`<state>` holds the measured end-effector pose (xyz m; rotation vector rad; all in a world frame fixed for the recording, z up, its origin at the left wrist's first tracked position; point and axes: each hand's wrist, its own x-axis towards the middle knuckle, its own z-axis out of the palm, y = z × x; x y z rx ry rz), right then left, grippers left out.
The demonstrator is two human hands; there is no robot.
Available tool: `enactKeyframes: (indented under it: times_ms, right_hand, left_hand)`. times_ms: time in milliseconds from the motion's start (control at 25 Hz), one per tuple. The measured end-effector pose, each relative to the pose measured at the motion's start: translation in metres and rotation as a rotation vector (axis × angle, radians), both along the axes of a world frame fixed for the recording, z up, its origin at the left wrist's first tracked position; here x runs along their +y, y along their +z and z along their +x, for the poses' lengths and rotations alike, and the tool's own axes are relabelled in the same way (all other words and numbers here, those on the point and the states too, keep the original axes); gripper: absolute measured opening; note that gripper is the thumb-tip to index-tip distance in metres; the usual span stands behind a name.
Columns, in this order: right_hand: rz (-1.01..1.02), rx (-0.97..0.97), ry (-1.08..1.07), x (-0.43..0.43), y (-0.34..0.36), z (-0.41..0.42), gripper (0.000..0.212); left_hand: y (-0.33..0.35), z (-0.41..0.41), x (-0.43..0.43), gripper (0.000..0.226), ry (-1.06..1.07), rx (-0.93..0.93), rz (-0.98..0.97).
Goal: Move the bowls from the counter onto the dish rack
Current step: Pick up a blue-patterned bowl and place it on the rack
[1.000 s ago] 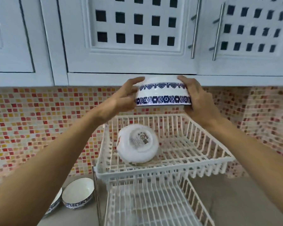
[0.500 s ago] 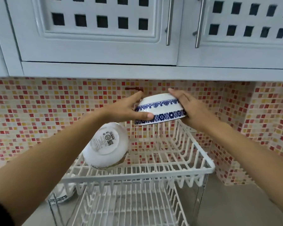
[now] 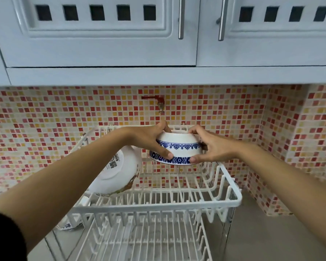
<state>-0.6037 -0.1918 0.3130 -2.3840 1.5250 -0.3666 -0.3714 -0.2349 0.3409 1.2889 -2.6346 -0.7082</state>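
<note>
Blue-patterned bowl [image 3: 177, 148] held upside down over the top tier of the dish rack [image 3: 231, 201].

Both hands clasp it, the left hand [image 3: 149, 141] on its left side with thumb on the rim and fingers over the foot, the right hand [image 3: 213, 146] mirroring it on the right; each is curled closed on the bowl, about equally near; the bowl hangs mouth down and roughly level, above the rear right part of the tier, clear of the wires below as far as I can tell; just beside it on the left a white bowl [image 3: 115, 172] already leans on edge in the rack; so the coming move, I judge, is straight down, keeping right of that bowl; a further bowl [image 3: 68, 224] shows partly on the counter, lower left.
</note>
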Motion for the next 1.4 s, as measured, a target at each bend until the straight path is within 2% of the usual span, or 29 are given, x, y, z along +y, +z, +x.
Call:
enactKeyframes:
  times_ms: [200, 360, 440, 520, 920, 1080, 1200, 1280, 1400]
  right_hand:
    - [0.004, 0.111, 0.006, -0.010, -0.003, 0.010, 0.081]
    - [0.036, 0.174, -0.025, -0.013, -0.001, 0.017, 0.105]
    - [0.032, 0.258, -0.032, -0.016, -0.003, 0.020, 0.123]
    - [0.020, 0.323, -0.046, -0.019, -0.005, 0.022, 0.131]
    - [-0.029, 0.442, -0.084, -0.014, -0.013, 0.030, 0.133]
    - [-0.017, 0.497, -0.104, -0.009, -0.012, 0.032, 0.138]
    - [0.023, 0.544, -0.112, -0.006, -0.003, 0.036, 0.141]
    - [0.020, 0.515, -0.096, -0.005, 0.010, 0.046, 0.135]
    - [-0.014, 0.465, -0.036, -0.005, 0.033, 0.075, 0.111]
  left_hand:
    - [-0.001, -0.015, -0.004, 0.101, 0.058, -0.261, -0.031]
    - [-0.010, -0.026, -0.006, 0.121, 0.067, -0.463, -0.070]
    - [-0.010, -0.030, -0.006, 0.125, 0.069, -0.515, -0.080]
    - [-0.009, -0.032, -0.005, 0.123, 0.063, -0.554, -0.103]
    - [-0.017, -0.039, 0.002, 0.136, 0.093, -0.706, -0.148]
    - [-0.012, -0.036, 0.005, 0.135, 0.071, -0.689, -0.156]
    - [0.007, -0.015, 0.008, 0.129, 0.100, -0.575, -0.180]
    - [0.022, 0.005, 0.016, 0.113, 0.138, -0.512, -0.200]
    - [0.040, 0.041, 0.029, 0.078, 0.196, -0.447, -0.298]
